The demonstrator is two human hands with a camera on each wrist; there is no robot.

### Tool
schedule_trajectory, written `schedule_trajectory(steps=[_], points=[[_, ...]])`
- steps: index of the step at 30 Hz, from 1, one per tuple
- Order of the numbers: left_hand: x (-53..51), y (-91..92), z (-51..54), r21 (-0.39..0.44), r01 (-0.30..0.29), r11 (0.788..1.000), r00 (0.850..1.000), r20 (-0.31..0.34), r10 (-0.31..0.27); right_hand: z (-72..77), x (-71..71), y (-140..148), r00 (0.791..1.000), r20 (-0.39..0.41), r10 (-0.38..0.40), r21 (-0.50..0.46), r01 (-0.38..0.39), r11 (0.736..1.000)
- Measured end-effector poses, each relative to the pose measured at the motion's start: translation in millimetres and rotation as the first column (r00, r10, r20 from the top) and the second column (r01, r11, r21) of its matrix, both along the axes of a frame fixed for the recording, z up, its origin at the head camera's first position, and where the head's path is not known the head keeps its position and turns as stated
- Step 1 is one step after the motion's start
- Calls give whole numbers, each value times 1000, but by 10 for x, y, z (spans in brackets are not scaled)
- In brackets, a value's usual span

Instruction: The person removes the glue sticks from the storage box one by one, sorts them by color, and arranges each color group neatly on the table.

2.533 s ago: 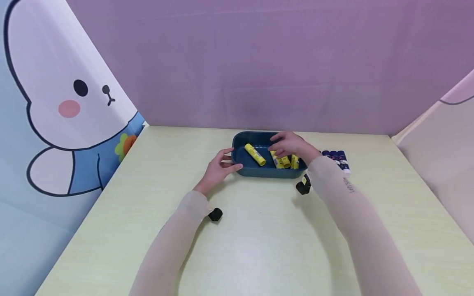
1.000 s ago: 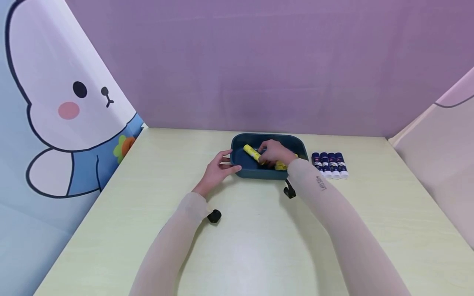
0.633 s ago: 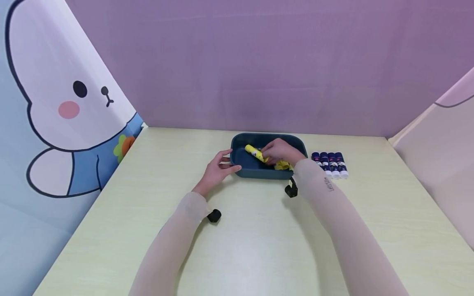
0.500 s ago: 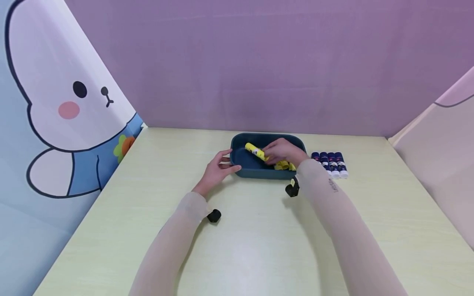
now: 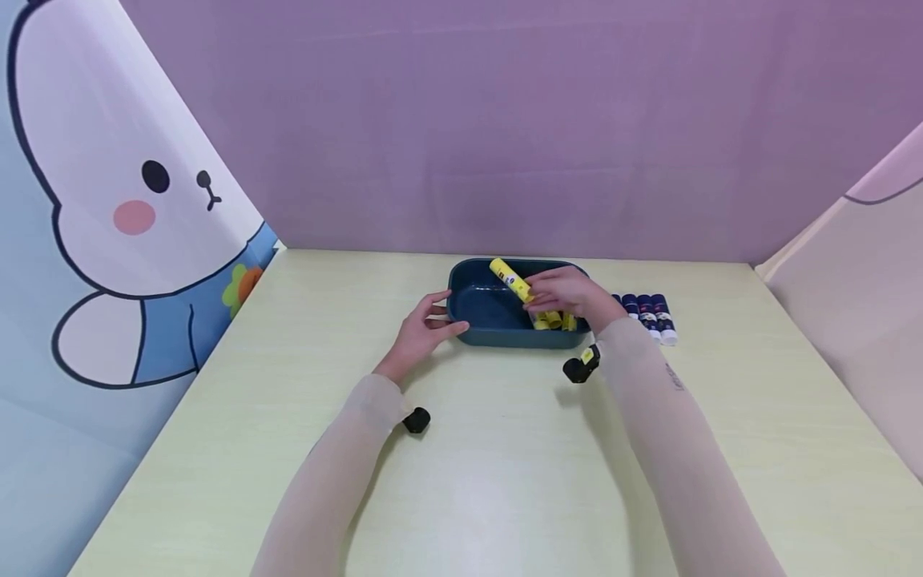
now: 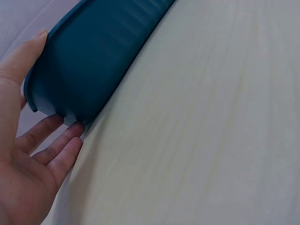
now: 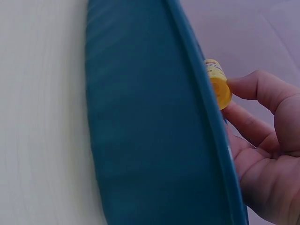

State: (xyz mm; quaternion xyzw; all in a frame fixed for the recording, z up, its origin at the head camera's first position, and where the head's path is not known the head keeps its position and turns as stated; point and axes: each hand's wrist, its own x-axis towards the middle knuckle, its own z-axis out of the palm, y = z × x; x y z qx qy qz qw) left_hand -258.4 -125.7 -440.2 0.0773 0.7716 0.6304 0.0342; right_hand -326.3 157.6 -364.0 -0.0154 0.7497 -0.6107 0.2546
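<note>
My right hand pinches a yellow glue stick by its near end, above the dark teal bin. In the right wrist view, thumb and a finger hold the end of the glue stick just beyond the bin's rim. More yellow glue sticks lie in the right part of the bin, partly hidden by the hand. My left hand rests at the bin's left end. In the left wrist view its thumb touches the rim and its fairly straight fingertips touch the wall of the bin.
Several navy glue sticks with white ends lie side by side on the pale table, right of the bin; the right arm hides part of them. A purple backdrop rises behind. Black wrist cameras hang below both wrists.
My right hand reached into the bin, took hold of the yellow glue stick at the left and lifted it up and to the right. My left hand stayed at the bin's end.
</note>
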Motion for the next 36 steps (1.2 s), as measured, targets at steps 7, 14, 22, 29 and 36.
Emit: schedule_trajectory(steps=[7,14,22,29,36], points=[[-3,-3,14,-4,5,1000,1000,15,-5,14,63,68,998,3,-70,-100,70,993],[13,-15,28,17,16,1000,1000,18,-16,13,159,118,994,-25,-107,-199,100,975],[-17,-12,-8,-1,2,1000,1000,13,-2,25,271,122,985,12,-175,-345,168,924],[-2,-2,2,3,5,1000,1000,0,-5,37,370,166,966,78,-248,-415,258,872],[9,8,7,2,3,1000,1000,7,-3,7,497,275,950,127,-285,-490,310,815]])
